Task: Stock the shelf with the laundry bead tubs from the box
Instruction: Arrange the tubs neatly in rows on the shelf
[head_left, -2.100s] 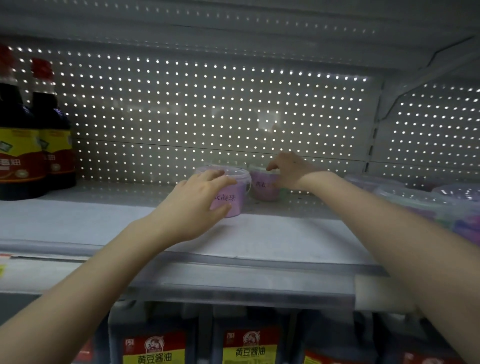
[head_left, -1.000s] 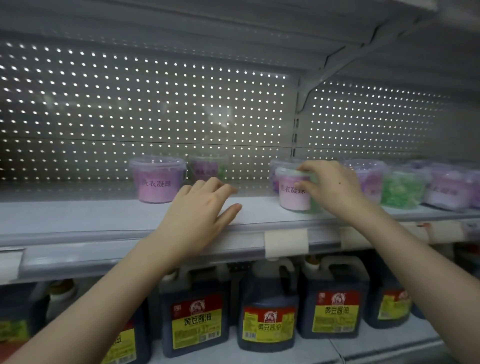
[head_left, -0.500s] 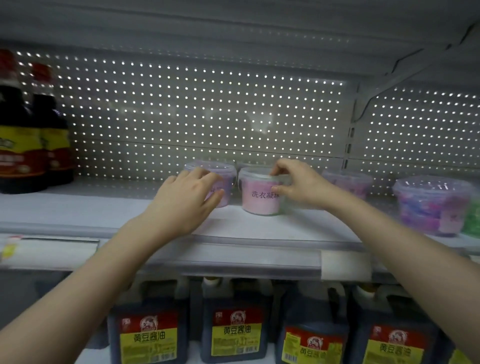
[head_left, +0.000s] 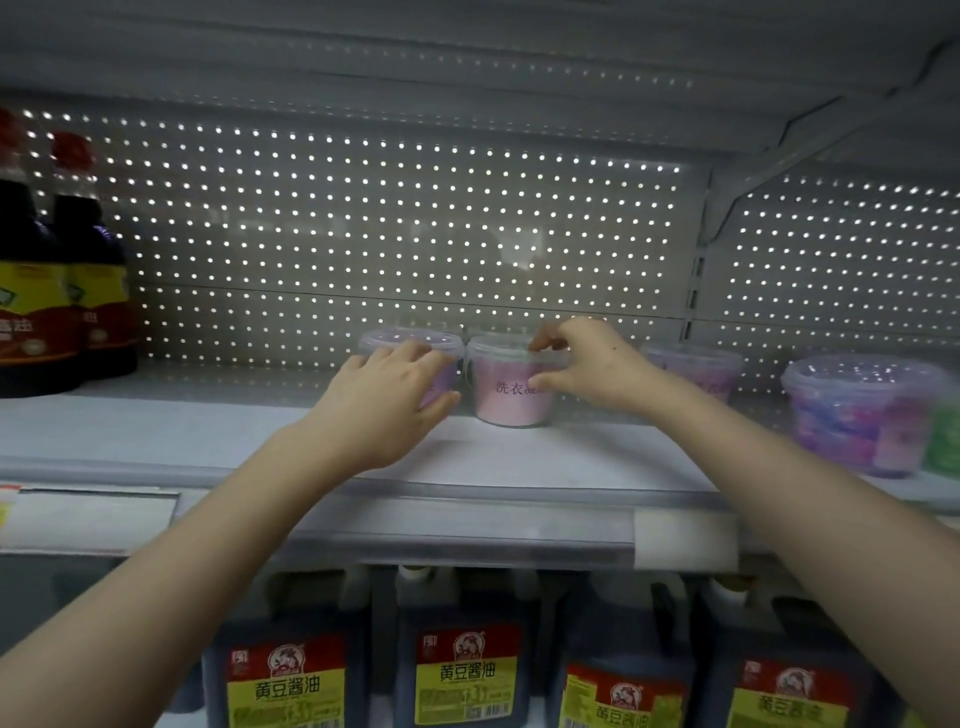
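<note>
Pinching pink laundry bead tub (head_left: 506, 400): right hand (head_left: 592, 369), thumb on front wall, forefinger over lid rim. Tub upright on shelf (head_left: 156, 431), axis vertical, lid up, printed label facing camera. Left hand (head_left: 384, 405), fingers straight and together, pressed against front of purple laundry bead tub (head_left: 415, 340); that tub also upright, just beside pink tub, on its left.

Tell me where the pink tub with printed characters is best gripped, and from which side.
Grip the pink tub at the lid rim, thumb on the front wall, fingers over the top, coming from the right. It stands upright, narrows downward, and the purple tub crowds its left side. The right hand pinches it so.
</note>
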